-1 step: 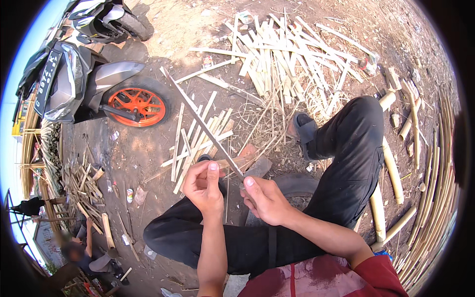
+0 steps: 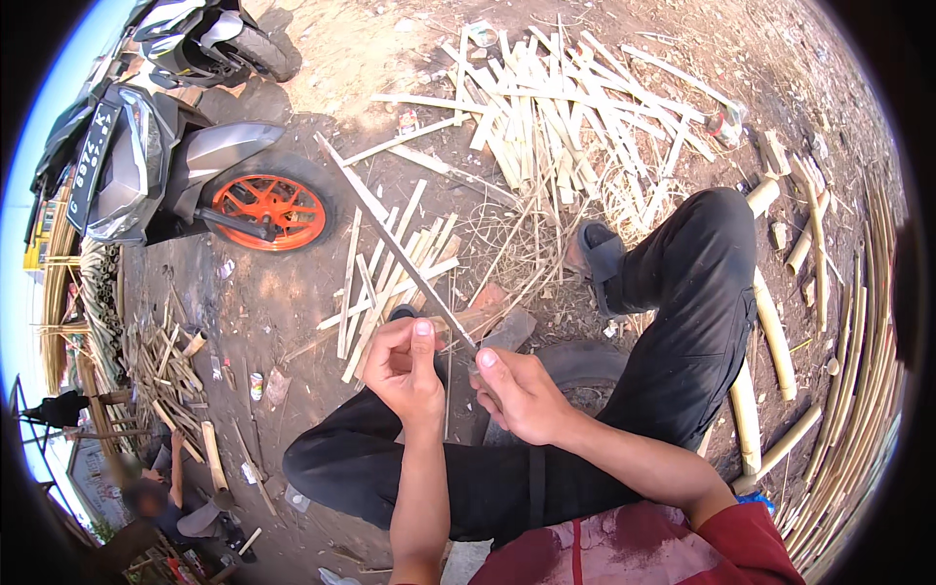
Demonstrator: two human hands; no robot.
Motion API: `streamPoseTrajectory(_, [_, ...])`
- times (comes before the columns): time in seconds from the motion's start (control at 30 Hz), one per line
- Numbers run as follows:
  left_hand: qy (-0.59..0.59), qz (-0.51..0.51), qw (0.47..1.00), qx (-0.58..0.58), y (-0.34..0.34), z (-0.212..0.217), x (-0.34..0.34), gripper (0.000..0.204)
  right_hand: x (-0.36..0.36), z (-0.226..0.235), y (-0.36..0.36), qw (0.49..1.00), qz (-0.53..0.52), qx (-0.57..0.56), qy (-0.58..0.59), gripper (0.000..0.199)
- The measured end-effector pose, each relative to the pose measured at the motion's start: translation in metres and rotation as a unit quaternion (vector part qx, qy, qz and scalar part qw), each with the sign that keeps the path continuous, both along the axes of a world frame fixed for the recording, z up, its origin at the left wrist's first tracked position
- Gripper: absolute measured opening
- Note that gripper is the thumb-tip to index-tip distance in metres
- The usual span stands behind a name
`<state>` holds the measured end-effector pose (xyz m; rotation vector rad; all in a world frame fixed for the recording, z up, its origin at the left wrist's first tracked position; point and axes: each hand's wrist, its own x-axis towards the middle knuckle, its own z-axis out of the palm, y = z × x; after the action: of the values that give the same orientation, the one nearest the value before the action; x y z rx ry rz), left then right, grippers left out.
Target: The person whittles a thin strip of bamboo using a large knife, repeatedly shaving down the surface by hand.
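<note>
My right hand point(image 2: 524, 395) is closed round the near end of a long, narrow blade point(image 2: 395, 244), its thumb lying on top. The blade slants away to the far left, grey and straight, and its grip is hidden in my fingers. Just left of it is my left hand point(image 2: 405, 370), raised with fingers curled in and thumb against the forefinger. Whatever that pinch may hold is too small or hidden to make out. Beneath both hands are my bent legs in black trousers point(image 2: 682, 322); a dark tyre point(image 2: 585, 366) lies between them.
Split bamboo strips point(image 2: 546, 117) lie heaped ahead, with a smaller pile point(image 2: 409, 263) nearer. A parked motorbike with an orange wheel point(image 2: 270, 210) stands left. Bamboo poles point(image 2: 848, 390) and cut lengths point(image 2: 770, 336) lie right. Another person point(image 2: 185, 502) sits at lower left beside bamboo pieces point(image 2: 171, 375).
The blade has turned slightly in my right hand, so its face looks lighter. Both hands have barely shifted.
</note>
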<state>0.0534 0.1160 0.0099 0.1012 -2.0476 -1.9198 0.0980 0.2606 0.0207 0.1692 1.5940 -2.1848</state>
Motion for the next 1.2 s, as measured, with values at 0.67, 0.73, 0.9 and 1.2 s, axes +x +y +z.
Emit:
streamPoseTrajectory(0.67, [0.012,0.062,0.998,-0.025,0.023,0.008,-0.004,0.021,-0.006,0.003,-0.003,1.0,-0.022,0.009,0.005,0.059])
streamPoseTrajectory(0.73, [0.018,0.07,0.997,-0.039,0.017,0.001,-0.004,0.021,-0.014,0.005,-0.002,0.998,-0.025,0.043,0.045,0.059])
streamPoseTrajectory(0.9, [0.043,0.089,0.995,0.004,0.014,0.001,-0.004,0.026,-0.01,-0.003,0.002,0.996,0.003,0.079,0.039,0.059])
streamPoseTrajectory(1.2, [0.045,0.081,0.996,-0.012,0.012,-0.005,0.003,0.026,-0.004,-0.026,0.004,0.994,0.017,0.112,0.01,0.06])
